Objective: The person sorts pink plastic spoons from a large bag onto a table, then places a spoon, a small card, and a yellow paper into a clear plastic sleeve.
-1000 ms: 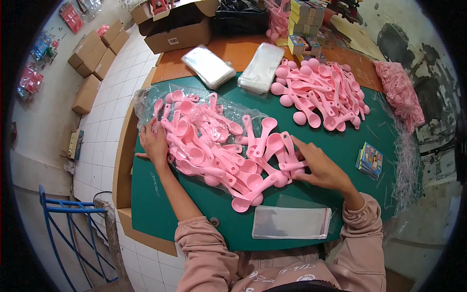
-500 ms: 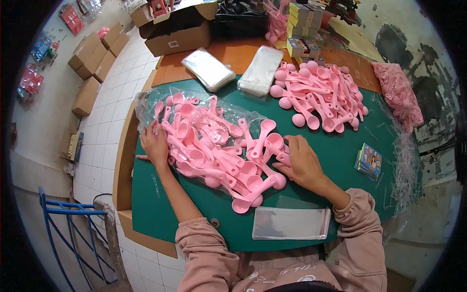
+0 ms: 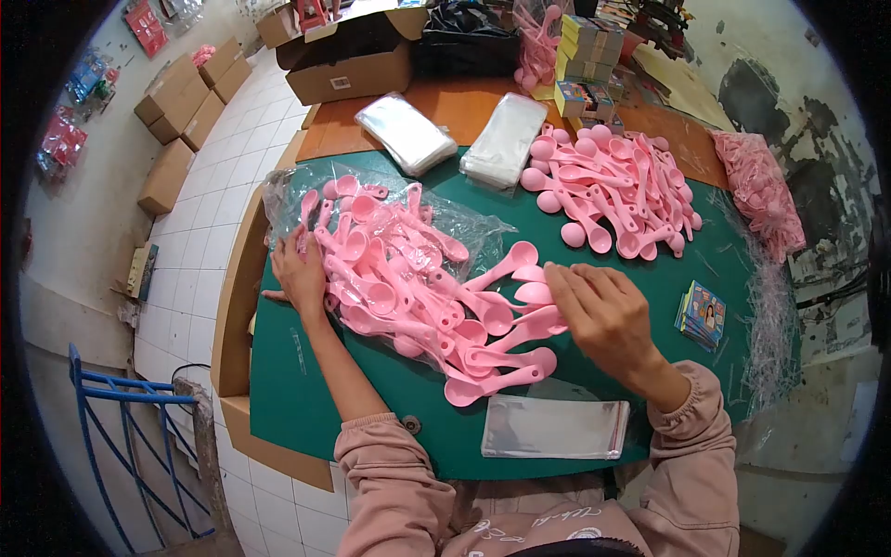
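Note:
A heap of pink plastic spoons (image 3: pixel 399 269) lies on a crumpled clear bag on the green mat (image 3: pixel 640 269). My left hand (image 3: pixel 299 274) rests flat on the heap's left edge, pressing spoons and bag. My right hand (image 3: pixel 601 311) is curled over the handle ends of several pink spoons (image 3: pixel 520 306) at the heap's right side, gathering them into a fan with bowls pointing left. A flat clear sleeve (image 3: pixel 554 427) lies near the front edge, below my right hand.
A second pile of pink spoons (image 3: pixel 613 181) sits at the back right. Two stacks of clear bags (image 3: pixel 406 132) lie behind the mat. Small printed cards (image 3: pixel 703 314) lie to the right. A cardboard box (image 3: pixel 351 63) and boxed goods stand at the back. Blue rack at lower left.
My right hand drew back to the right and lifted, pulling several spoons into a fanned bunch. My left hand stayed on the heap's left edge.

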`<action>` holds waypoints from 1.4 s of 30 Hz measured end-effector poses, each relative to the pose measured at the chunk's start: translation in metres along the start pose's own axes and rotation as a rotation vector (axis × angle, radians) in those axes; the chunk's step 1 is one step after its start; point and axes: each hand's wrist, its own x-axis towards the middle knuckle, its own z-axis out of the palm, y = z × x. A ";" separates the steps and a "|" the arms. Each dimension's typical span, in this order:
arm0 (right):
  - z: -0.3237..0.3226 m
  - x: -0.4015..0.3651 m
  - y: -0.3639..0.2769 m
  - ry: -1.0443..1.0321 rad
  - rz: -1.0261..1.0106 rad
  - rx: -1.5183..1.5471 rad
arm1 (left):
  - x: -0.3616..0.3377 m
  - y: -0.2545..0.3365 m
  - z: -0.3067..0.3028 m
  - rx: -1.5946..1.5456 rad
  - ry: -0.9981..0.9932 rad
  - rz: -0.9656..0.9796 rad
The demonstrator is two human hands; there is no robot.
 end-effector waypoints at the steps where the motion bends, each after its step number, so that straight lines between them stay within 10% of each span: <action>1: -0.001 -0.001 0.003 0.046 0.012 0.034 | 0.000 -0.001 0.001 -0.003 0.000 0.008; 6: -0.005 -0.004 0.032 -0.353 0.516 0.470 | -0.002 0.004 -0.003 0.016 -0.007 -0.019; 10: 0.036 0.007 0.136 -0.296 0.338 0.526 | 0.001 -0.004 0.002 -0.020 0.004 0.042; 16: 0.052 0.046 0.213 -0.385 0.678 0.680 | -0.001 -0.001 0.002 -0.008 0.013 0.028; 19: 0.061 0.049 0.230 -0.515 0.653 0.579 | 0.000 -0.001 0.001 -0.004 0.018 0.015; 24: 0.062 0.047 0.191 -0.161 0.508 -0.371 | -0.001 0.001 0.001 0.000 0.013 0.008; 30: 0.058 0.048 0.096 -0.638 -0.055 0.780 | -0.002 0.004 -0.002 0.017 0.000 0.013; 32: 0.060 0.043 0.064 -0.652 -0.294 0.793 | 0.000 -0.003 0.001 -0.011 0.018 0.059; 42: 0.068 0.004 0.041 -0.601 -0.168 0.296 | 0.003 -0.008 0.005 0.005 0.003 0.025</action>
